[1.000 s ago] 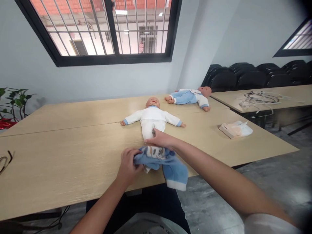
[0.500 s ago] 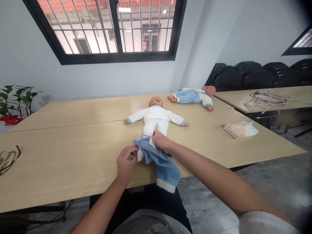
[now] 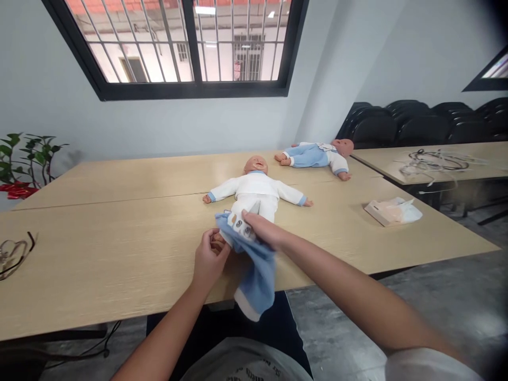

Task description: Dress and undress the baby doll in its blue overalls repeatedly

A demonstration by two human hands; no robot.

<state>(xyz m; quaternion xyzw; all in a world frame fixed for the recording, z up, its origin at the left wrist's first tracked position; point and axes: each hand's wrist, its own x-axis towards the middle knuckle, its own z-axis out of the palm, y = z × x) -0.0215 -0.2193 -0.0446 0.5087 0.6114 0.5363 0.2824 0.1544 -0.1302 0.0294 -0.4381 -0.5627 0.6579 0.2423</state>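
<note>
A baby doll [image 3: 257, 185] in a white top with blue cuffs and white leggings lies on its back, arms spread, head toward the wall. Blue doll trousers [image 3: 257, 270] with a white patch are bunched around its lower leg. Their free leg hangs over the table's near edge, white cuff downward. My right hand [image 3: 264, 227] is closed on the upper edge of the trousers, over the doll's legs. My left hand [image 3: 210, 256] is closed around the doll's foot [image 3: 218, 239], which pokes out by the trouser cuff. The doll's other foot is hidden.
A second doll [image 3: 309, 155] in blue and white lies at the back right of the table [image 3: 119, 238]. A tissue pack [image 3: 391, 210] sits near the right edge. Glasses or cables [image 3: 14, 256] lie at far left, beyond them a potted plant [image 3: 32, 159]. Stacked black chairs [image 3: 420, 127] stand behind.
My right hand has pulled the trousers' upper edge up and left, turning the patch into view. The loose trouser leg has swung left. More of the doll's foot shows at my left hand.
</note>
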